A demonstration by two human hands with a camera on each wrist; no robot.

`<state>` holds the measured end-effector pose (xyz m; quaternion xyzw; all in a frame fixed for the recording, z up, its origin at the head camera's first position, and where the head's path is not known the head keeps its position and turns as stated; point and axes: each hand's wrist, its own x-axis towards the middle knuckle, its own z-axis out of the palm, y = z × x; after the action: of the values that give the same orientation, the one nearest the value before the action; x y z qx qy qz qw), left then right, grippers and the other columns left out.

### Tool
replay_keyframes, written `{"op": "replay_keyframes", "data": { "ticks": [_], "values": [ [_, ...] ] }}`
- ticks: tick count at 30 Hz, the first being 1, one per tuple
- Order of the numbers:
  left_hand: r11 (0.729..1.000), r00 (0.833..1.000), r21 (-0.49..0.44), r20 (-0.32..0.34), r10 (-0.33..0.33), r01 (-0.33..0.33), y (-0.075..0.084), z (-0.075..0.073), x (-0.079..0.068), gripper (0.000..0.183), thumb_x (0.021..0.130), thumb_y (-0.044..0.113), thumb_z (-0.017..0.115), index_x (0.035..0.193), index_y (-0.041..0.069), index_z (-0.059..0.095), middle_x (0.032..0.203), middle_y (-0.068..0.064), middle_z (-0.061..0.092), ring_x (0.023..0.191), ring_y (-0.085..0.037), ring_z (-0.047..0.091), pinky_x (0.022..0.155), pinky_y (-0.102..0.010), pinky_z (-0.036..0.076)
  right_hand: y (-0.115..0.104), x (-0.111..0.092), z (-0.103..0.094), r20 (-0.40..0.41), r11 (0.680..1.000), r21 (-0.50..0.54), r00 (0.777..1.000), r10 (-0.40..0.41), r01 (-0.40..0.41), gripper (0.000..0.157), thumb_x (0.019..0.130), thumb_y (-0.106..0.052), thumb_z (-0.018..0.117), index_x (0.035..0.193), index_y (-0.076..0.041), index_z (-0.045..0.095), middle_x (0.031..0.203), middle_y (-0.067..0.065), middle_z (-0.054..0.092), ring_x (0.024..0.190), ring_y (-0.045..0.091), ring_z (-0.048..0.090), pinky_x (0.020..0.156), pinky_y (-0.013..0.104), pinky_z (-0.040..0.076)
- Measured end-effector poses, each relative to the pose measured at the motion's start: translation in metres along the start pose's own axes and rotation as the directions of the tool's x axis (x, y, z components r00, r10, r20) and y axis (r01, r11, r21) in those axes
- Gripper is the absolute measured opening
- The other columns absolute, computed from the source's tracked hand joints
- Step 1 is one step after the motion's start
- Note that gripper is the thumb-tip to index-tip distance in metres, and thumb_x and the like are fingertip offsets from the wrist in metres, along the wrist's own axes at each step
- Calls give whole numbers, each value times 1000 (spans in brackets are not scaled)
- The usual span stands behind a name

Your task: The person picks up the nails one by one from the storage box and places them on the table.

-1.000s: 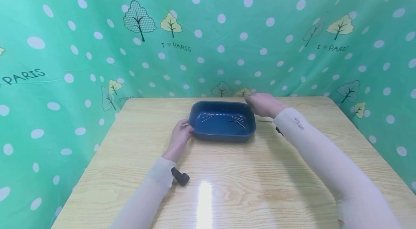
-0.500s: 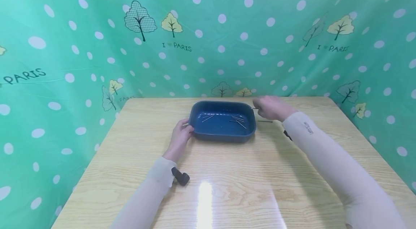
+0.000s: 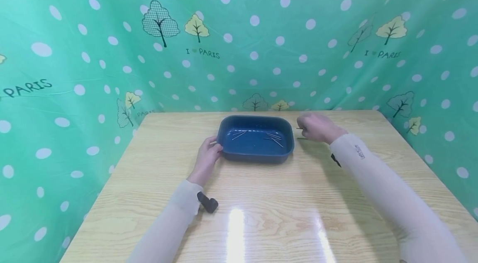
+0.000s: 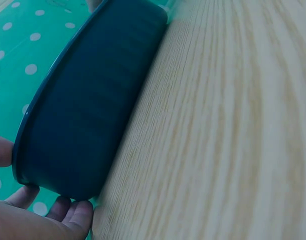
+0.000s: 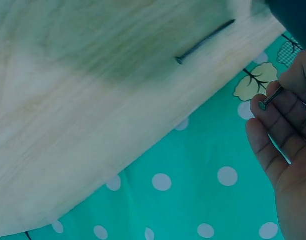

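A dark blue rectangular plastic box [image 3: 254,158] sits towards the back of the table, with several thin nails [image 3: 274,136] lying inside it at both ends. My left hand [image 3: 207,156] grips the box's left end, thumb at the rim; the left wrist view shows fingertips [image 4: 80,212] against the outer wall. To the right of the box, my right hand [image 3: 317,127] pinches a nail [image 5: 271,99] between thumb and fingers, its head towards the camera. Another nail [image 5: 205,41] lies on the table beneath that hand, partly hidden by it in the head view.
The light wood-grain table [image 3: 261,200] runs out to a green dotted curtain [image 3: 231,68] at its back and sides. A black wrist camera [image 3: 207,203] hangs at the left sleeve.
My right hand has moved right, from over the box's far right corner to the table beside it, with the nail in its fingers. My left hand and the box have stayed put.
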<state>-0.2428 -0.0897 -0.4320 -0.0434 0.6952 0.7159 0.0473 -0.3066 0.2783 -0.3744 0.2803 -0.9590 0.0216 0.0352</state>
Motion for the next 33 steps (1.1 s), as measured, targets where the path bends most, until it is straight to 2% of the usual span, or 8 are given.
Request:
{"op": "replay_keyframes", "data": {
  "ticks": [6, 13, 23, 27, 33],
  "values": [
    [1000, 1000, -8, -10, 0, -1, 0, 0, 1, 47, 82, 10, 49, 128, 8, 40, 126, -13, 45, 117, -25, 46, 98, -29, 39, 2, -5, 12, 37, 1000, 5, 999, 17, -17, 9, 75, -5, 58, 77, -13, 56, 70, -4, 51, 63, 14, 48, 56, 28, 44],
    [1000, 1000, -19, -13, -4, 4, -1, 1, 2, 45, 82, 9, 49, 127, 9, 41, 123, -13, 46, 115, -23, 47, 98, -28, 40, 4, -9, 25, 54, 999, 0, 998, 32, -32, 11, 73, -2, 59, 76, -12, 57, 68, -4, 51, 61, 14, 48, 55, 28, 45],
    [1000, 1000, -17, -8, -3, 3, 0, 1, 1, 46, 82, 10, 49, 127, 9, 40, 123, -13, 46, 116, -23, 47, 98, -28, 40, 3, -15, 35, 41, 1000, -9, 999, 24, -24, 5, 83, -14, 61, 79, -12, 59, 73, 0, 52, 61, 13, 48, 58, 30, 47],
    [1000, 1000, -18, -9, -5, 5, 0, 1, 1, 46, 82, 9, 49, 127, 9, 40, 124, -13, 45, 116, -23, 47, 98, -28, 40, 3, -16, 40, 42, 1000, 7, 999, 24, -24, 8, 84, -19, 61, 79, -14, 59, 72, -3, 51, 61, 12, 48, 59, 30, 48],
    [1000, 1000, -28, -14, -6, 5, 1, 2, 1, 45, 82, 9, 49, 126, 9, 41, 124, -13, 46, 116, -23, 47, 98, -28, 40, 3, -17, 44, 41, 999, 21, 999, 26, -27, 5, 83, -19, 62, 80, -15, 61, 74, -4, 53, 66, 13, 54, 64, 32, 52]
  ]
}}
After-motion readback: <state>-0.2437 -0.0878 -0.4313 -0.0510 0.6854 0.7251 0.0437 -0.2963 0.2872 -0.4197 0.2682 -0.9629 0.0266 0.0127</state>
